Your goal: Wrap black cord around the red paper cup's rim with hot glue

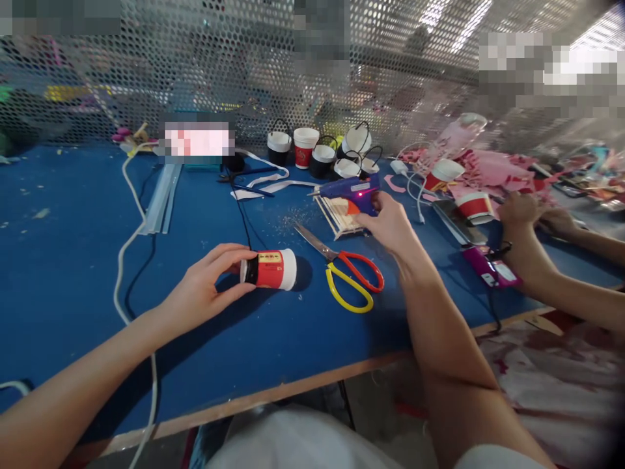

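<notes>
Tabletop point(224, 368), blue, faces perforated screen point(263, 71); left fingers point(233, 296) pinch cup point(274, 268), right fingers point(374, 225) grip glue gun point(344, 187).

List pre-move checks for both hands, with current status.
1. Cup held: ok. The left hand has its fingers on the black band of the red-and-white cup, which is on its side.
2. Glue gun held: ok. The right hand grips the blue glue gun.
3. Glue gun powered: ok, judging by its lit red light. Tip heat: cannot tell.
4. Glue gun clear of the wooden rack: cannot tell. It is right over it, and contact is unclear.
5. Space between hands clear: not ok. Scissors lie there.
6. Neighbour's hand clear: ok, apart on the right.
</notes>
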The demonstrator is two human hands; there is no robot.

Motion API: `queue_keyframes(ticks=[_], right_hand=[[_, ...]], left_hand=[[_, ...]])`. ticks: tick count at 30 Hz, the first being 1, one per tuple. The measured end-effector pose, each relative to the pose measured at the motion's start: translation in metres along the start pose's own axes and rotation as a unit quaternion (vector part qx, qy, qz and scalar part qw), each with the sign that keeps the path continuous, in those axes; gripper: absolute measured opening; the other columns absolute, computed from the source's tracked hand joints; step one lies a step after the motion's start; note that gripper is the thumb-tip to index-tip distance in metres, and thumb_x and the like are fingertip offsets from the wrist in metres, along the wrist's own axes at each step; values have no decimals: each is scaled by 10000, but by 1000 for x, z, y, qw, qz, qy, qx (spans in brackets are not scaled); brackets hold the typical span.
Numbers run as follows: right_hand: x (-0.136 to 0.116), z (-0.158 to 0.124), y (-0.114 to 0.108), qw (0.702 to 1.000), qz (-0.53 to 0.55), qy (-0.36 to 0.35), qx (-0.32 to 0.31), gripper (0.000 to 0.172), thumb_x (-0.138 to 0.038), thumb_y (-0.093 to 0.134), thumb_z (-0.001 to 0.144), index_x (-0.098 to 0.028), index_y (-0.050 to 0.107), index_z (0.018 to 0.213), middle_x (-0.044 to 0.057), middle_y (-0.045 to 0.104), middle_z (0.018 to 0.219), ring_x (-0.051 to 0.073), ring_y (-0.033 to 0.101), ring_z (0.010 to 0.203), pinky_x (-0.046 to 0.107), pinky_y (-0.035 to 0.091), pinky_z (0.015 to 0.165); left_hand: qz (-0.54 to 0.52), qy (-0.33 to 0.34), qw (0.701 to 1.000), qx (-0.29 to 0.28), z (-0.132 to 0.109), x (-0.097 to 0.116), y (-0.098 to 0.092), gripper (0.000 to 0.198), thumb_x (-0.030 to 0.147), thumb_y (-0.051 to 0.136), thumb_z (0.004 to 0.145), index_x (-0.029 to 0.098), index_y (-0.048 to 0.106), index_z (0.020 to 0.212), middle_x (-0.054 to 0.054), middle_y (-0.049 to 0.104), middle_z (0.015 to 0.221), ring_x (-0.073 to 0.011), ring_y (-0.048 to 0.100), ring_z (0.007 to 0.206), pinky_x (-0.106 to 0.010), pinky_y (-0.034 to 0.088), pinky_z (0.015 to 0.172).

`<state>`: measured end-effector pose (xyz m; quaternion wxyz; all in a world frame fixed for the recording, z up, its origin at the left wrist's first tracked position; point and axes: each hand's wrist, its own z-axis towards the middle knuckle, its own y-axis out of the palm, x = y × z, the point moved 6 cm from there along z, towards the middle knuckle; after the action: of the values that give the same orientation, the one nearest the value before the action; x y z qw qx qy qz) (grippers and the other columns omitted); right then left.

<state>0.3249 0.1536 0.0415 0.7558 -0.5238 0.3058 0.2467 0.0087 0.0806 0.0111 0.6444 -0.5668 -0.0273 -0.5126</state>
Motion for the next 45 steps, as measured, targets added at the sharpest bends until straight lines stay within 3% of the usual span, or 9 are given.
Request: queue_keyframes(ticks=[2, 5, 10, 12, 17, 25, 34, 45], right_hand=[[-14, -14, 11, 991, 86, 7, -101, 268, -314, 672, 688, -153, 603, 890, 56, 672, 827, 201, 619, 714, 334, 504, 622], [-37, -37, 24, 975, 99, 2, -201, 263, -374, 691, 695, -149, 623, 812, 39, 662, 734, 173, 605, 653, 297, 499, 566], [-67, -64, 38, 943, 158, -41, -290, 230, -294, 638, 745, -147, 656, 922, 58, 692, 881, 134, 607, 666, 260, 513, 583], [-70, -70, 42, 939, 154, -31, -307, 193, -290, 626, 749, -139, 663, 864, 43, 677, 776, 115, 574, 593, 239, 487, 524], [-67, -77, 44, 965, 54, -29, -256, 207, -348, 653, 725, -141, 642, 725, 2, 576, 565, 102, 483, 505, 225, 418, 447], [-75, -88, 46, 958, 30, -165, -231, 210, -333, 602, 782, -134, 654, 826, 25, 611, 641, 122, 540, 564, 239, 452, 540], [-76, -94, 44, 954, 4, -210, -213, 185, -339, 632, 776, -160, 587, 757, -22, 558, 594, 75, 378, 479, 212, 377, 470], [-80, -96, 41, 950, -8, -230, -211, 171, -326, 614, 798, -178, 551, 739, -14, 549, 609, 81, 397, 481, 218, 365, 471]], left_hand=[[4, 2, 1000, 3, 0, -1, 0, 415, 284, 620, 837, 215, 494, 1226, -101, 505, 1237, -223, 564, 1105, -363, 519, 935], [5, 1, 1000, 4, 0, -2, 0, 462, 290, 651, 814, 214, 484, 1238, -103, 502, 1244, -226, 564, 1113, -372, 507, 951], [6, 8, 1000, 7, 0, -2, 0, 473, 284, 664, 804, 210, 484, 1234, -103, 514, 1232, -224, 551, 1125, -370, 508, 947], [-1, 8, 1000, 11, 1, -3, -1, 469, 274, 665, 803, 209, 484, 1231, -103, 515, 1230, -223, 544, 1131, -366, 508, 946], [-7, 7, 1000, 27, 1, -6, -3, 470, 259, 668, 799, 218, 488, 1231, -101, 521, 1228, -231, 541, 1140, -387, 493, 970], [-16, 12, 999, 32, 1, -2, -4, 478, 237, 677, 793, 212, 495, 1234, -102, 527, 1225, -230, 543, 1145, -402, 477, 994], [-29, 11, 999, 40, 3, -4, -4, 496, 238, 690, 784, 202, 495, 1239, -110, 534, 1215, -221, 552, 1115, -360, 531, 915], [-44, 1, 998, 34, 3, -1, -6, 468, 271, 672, 799, 220, 502, 1232, -110, 534, 1218, -233, 553, 1113, -381, 545, 906]])
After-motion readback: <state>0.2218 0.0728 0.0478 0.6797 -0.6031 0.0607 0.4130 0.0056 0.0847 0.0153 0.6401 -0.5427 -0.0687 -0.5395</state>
